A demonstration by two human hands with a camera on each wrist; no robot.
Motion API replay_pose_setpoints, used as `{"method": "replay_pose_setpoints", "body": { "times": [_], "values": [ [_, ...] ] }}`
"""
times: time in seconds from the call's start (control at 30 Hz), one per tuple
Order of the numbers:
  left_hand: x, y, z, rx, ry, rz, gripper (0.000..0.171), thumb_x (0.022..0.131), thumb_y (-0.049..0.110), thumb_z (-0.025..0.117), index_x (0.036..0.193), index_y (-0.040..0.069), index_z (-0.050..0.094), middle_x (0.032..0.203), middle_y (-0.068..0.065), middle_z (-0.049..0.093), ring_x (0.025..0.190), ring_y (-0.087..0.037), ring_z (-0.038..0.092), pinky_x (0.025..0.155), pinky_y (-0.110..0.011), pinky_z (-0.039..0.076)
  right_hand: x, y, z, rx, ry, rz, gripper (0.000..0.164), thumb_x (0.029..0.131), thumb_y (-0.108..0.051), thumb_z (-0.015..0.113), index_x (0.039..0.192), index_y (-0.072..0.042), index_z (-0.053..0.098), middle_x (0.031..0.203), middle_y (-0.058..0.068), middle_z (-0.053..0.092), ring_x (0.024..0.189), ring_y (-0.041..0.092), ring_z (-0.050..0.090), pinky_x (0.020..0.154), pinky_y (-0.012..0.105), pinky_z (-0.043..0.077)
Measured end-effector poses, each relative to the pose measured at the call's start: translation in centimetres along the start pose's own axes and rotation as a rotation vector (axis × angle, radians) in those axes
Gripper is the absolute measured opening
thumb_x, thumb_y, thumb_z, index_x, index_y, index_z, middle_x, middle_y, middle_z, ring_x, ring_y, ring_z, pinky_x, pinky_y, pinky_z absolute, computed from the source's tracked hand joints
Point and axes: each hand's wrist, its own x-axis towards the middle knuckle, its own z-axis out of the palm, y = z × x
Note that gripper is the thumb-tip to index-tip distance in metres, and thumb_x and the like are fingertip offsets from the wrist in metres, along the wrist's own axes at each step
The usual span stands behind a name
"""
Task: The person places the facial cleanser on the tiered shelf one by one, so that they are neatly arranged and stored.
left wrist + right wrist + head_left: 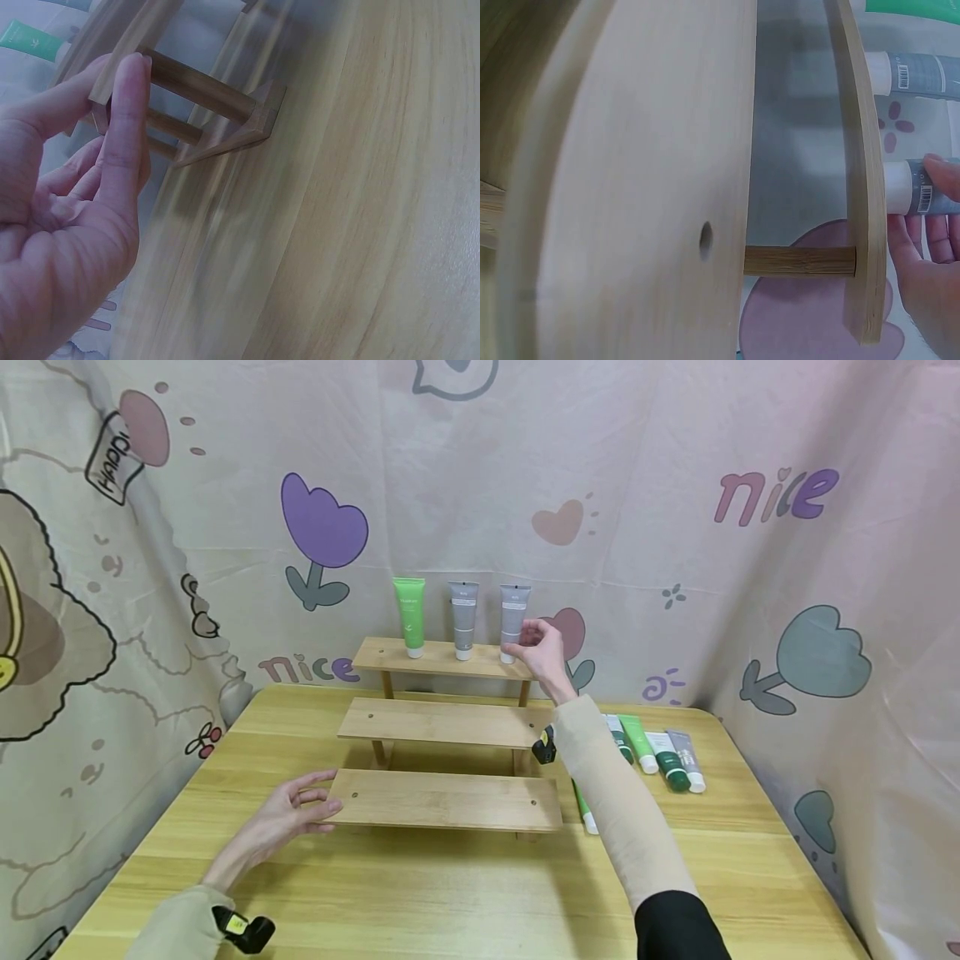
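1. At the right end of the top shelf (435, 658), the right hand (546, 653) pinches the right gray tube (513, 610); thumb and fingers are clamped on its lower part. Tube attitude: upright, cap down.
2. At the left end of the bottom shelf (442, 800), the left hand (287, 810) grips the board, fingers clamped on its edge.
3. Table (450, 893): light wood grain; carries the three-tier wooden stand (442, 722). Backdrop: printed cloth (465, 493) with flowers, hearts and "nice" lettering.
4. Top shelf, left of the held tube: green tube (410, 610) and middle gray tube (464, 610), both upright, cap down, spaced apart.
5. Right of the stand, partly behind the right sleeve (630, 810): further tubes (670, 764) lying on the table. Tube walls hide their contents.
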Motion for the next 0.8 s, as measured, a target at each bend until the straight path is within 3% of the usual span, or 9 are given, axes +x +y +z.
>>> {"method": "replay_pose_setpoints", "body": {
  "times": [0.43, 0.8],
  "values": [
    [0.0, -0.1, 0.0, -0.001, -0.001, 0.008, 0.075, 0.1, 0.004, 0.059, 0.152, -0.016, 0.009, 0.105, -0.002, 0.059, 0.093, -0.01, 0.07, 0.085, -0.034, 0.066, 0.0, 0.2, 0.1, 0.005, 0.004, -0.01, 0.048, 0.081, 0.002, 0.079, 0.124, 0.004, 0.059, 0.121, 0.023, 0.065, 0.108, 0.032, 0.063, 0.099, 0.035, 0.056],
    [0.0, 0.0, 0.1, -0.045, 0.008, -0.007, 0.075, 0.099, 0.003, 0.06, 0.153, -0.015, 0.01, 0.104, -0.001, 0.059, 0.091, -0.011, 0.07, 0.085, -0.034, 0.066, -1.0, 0.5, -0.8, 0.102, 0.011, -0.093, 0.052, 0.079, 0.007, 0.079, 0.127, 0.006, 0.058, 0.115, 0.024, 0.064, 0.108, 0.034, 0.063, 0.089, 0.018, 0.058]
  ]
}}
